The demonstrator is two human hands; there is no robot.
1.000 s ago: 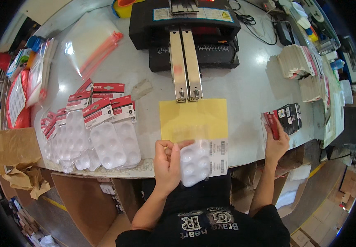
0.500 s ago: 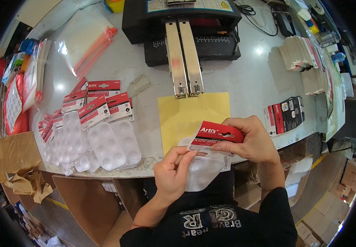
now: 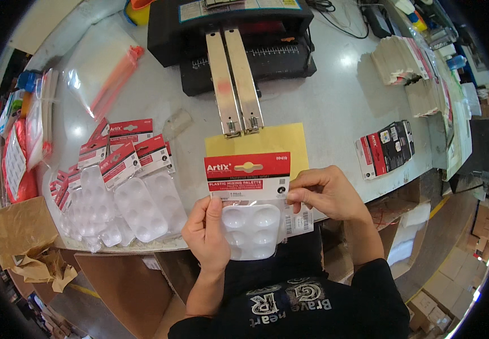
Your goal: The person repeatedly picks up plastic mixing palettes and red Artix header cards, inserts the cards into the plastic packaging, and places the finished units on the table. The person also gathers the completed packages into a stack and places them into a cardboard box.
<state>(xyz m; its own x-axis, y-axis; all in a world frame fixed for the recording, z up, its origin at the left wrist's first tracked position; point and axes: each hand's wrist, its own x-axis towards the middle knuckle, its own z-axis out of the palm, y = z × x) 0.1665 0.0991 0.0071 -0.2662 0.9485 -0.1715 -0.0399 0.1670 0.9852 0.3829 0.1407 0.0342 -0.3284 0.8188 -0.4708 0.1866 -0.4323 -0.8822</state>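
Palette (image 3: 253, 236), white plastic with round wells, inside a clear bag (image 3: 284, 213) and held up over the front edge of the desk (image 3: 335, 107). Grip of the left hand (image 3: 206, 231): narrow, pinching the bag's left edge beneath the header card (image 3: 247, 183). Grip of the right hand (image 3: 329, 193): likewise narrow, on the card's lower right corner.

Already done, by the look: palette bagged, card set across the bag's upper end. Any fastening through the card: impossible to tell. Farther along, apparently: bagged palettes (image 3: 148, 210) heaped at left, each visible top capped with a similar card. Still unused, as judged: header cards (image 3: 388, 148) fanned out at right.

Among containers: clear bags with red edges (image 3: 97, 68) lying flat beyond the heap, seemingly unfilled; below the desk, an open cardboard box (image 3: 123, 277), contents too dim to read. Ahead, a black stapling machine (image 3: 233, 79), twin metal arms over a yellow sheet (image 3: 289, 141).
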